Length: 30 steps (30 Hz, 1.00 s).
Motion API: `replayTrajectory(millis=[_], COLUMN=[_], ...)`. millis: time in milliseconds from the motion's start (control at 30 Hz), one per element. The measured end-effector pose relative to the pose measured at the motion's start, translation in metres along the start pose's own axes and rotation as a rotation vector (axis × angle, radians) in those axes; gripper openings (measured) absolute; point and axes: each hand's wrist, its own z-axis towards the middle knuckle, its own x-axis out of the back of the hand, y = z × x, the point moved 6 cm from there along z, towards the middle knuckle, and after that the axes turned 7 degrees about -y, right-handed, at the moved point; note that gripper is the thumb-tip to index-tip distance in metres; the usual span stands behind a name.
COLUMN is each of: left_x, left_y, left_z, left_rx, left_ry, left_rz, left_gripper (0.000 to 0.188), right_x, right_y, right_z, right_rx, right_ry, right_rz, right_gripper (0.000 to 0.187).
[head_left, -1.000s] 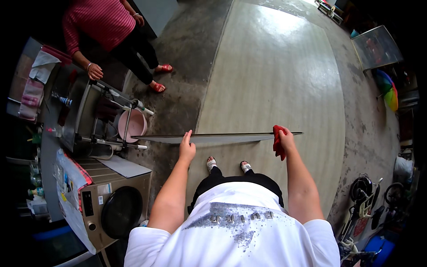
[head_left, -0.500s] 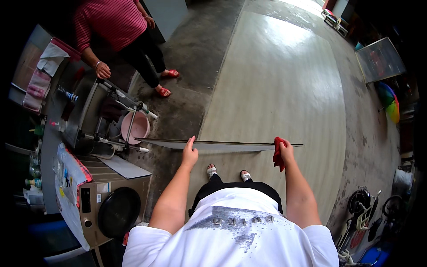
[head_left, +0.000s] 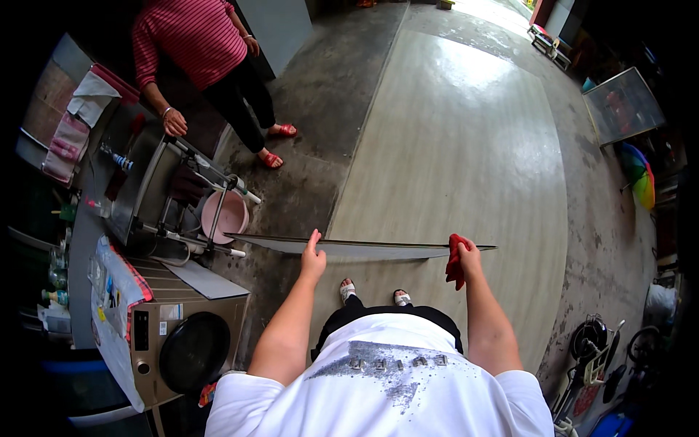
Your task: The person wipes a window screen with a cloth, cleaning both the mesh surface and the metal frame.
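Observation:
In front of me a thin, wide panel (head_left: 378,249) with a dark upper edge and a pale near face stands almost edge-on. My left hand (head_left: 313,262) grips it left of the middle, with a finger reaching over the top edge. Near the right end, my right hand (head_left: 469,258) is closed around a bunched red cloth (head_left: 455,264) against the same panel. The far side of the panel is hidden, so the fingertips behind it do not show.
A brown front-loading washing machine (head_left: 145,313) stands at left, near a metal-framed rack (head_left: 156,186) and a pink bucket (head_left: 231,215). Another person (head_left: 196,44) in a striped top rests a hand by the rack. A rainbow umbrella (head_left: 638,178) and folded bicycle (head_left: 593,357) are at right.
The panel and both my hands sit slightly lower in view, and the whole scene has shifted a little. The grips look the same. The other person's hand stays by the rack.

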Motion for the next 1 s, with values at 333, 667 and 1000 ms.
replayTrajectory(millis=[333,667,1000], left_x=[-0.001,0.004,-0.005], left_y=[-0.001,0.002,0.001], left_z=[0.003,0.010,0.011], left_rx=[-0.048,-0.004,-0.046], left_ry=[0.012,0.016,0.008], left_rz=[-0.072,-0.061,0.001], left_gripper=[0.069,0.066,0.058], right_x=[-0.062,-0.132,-0.147], right_y=[-0.131,-0.154,-0.156], right_z=[-0.050,-0.039,-0.055], right_rx=[0.217,0.339,0.338], right_ry=[-0.188,-0.286,-0.363], right_rz=[0.120,0.039,-0.068], right_gripper=[0.042,0.037,0.024])
